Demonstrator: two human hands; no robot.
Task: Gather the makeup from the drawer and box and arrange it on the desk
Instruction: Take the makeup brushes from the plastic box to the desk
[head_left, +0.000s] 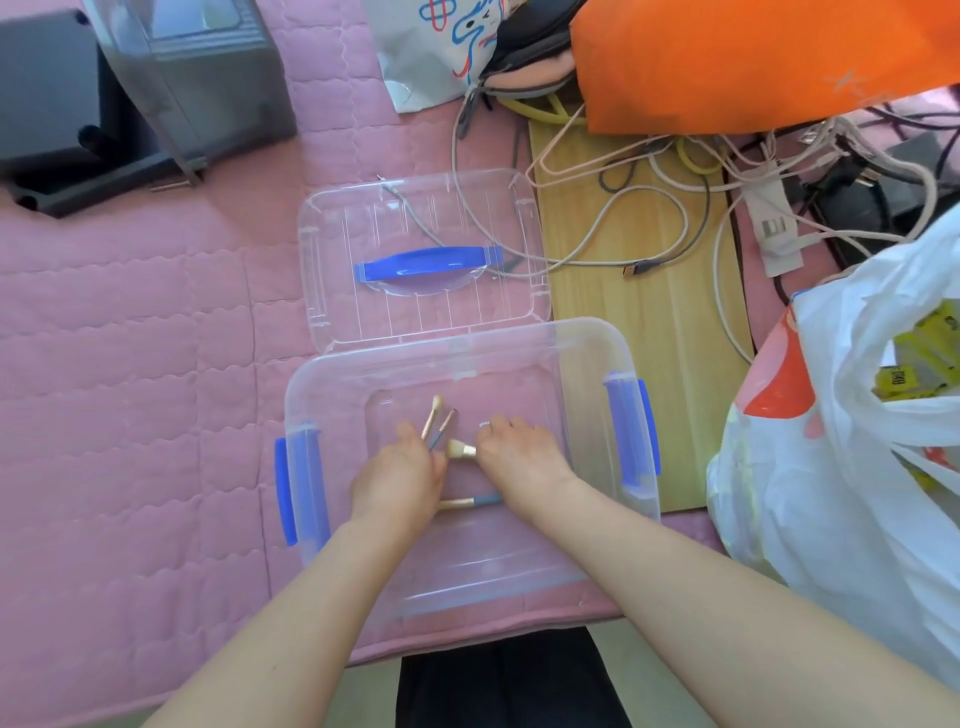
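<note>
A clear plastic box (592, 358) with blue side latches stands open on the pink quilted cover. Both my hands are inside it. My left hand (397, 475) grips two thin makeup brushes (436, 421) whose tips point away from me. My right hand (519, 454) holds a short brush with a pale fan of bristles (460, 448) that points left. Another brush with a blue handle (470, 502) lies flat on the box floor between my wrists. The box's clear lid (426, 208) with a blue handle lies just behind the box.
A grey and clear case (130, 88) sits at the back left. A wooden board (639, 312) to the right carries tangled cables and a power strip (774, 234). A white plastic bag (852, 467) bulges at the right; an orange cloth (753, 57) lies behind.
</note>
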